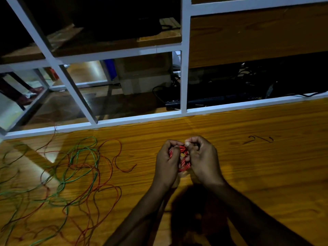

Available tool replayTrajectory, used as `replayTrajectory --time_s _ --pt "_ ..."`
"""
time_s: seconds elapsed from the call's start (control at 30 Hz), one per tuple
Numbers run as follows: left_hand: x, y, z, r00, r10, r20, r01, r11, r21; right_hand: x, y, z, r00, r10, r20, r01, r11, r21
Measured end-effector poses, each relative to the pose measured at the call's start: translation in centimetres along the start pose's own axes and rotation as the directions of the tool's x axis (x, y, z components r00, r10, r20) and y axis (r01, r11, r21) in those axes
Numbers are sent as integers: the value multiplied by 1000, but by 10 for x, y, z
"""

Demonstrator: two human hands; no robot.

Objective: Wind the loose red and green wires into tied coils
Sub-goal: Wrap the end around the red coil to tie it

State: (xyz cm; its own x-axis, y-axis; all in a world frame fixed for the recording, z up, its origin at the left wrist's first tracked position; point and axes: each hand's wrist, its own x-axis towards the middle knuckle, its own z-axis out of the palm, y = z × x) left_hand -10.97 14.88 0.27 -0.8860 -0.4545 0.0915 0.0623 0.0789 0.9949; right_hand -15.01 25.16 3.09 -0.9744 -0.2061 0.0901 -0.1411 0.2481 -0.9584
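Above the wooden table (248, 174), left hand (166, 166) and right hand (202, 160) both grip a small red coil (183, 161), seemingly tied. Loose red and green wires (74, 174) sprawl at nine o'clock; a white frame (184, 68) stands at twelve.

Two hands, left hand (166, 164) and right hand (202, 158), one red coil (183, 159), one tangle of loose red and green wires (71, 174) by the tabletop's (248, 166) left edge.

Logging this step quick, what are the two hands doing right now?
Left hand: closed around the red wire coil.
Right hand: closed on the same coil, fingertips pinching at its top.
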Motion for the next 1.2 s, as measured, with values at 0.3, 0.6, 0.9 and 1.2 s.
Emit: replayTrajectory --time_s 0.3,0.6,0.9,1.2 --pt "0 10 1 993 -82 88 96 982 -163 2 2 -5 1000 3 -17 -2 1000 11" --pt "-1 10 11 982 -180 -62 153 939 -307 4 -13 -16 998 30 62 -41 984 172" --pt "-3 16 15 972 -228 -59 185 893 -410 4 -18 -19 988 102 113 -129 956 265" --pt "-7 34 14 986 -162 -36 130 890 -437 -3 -27 -20 999 10 -53 2 975 220"
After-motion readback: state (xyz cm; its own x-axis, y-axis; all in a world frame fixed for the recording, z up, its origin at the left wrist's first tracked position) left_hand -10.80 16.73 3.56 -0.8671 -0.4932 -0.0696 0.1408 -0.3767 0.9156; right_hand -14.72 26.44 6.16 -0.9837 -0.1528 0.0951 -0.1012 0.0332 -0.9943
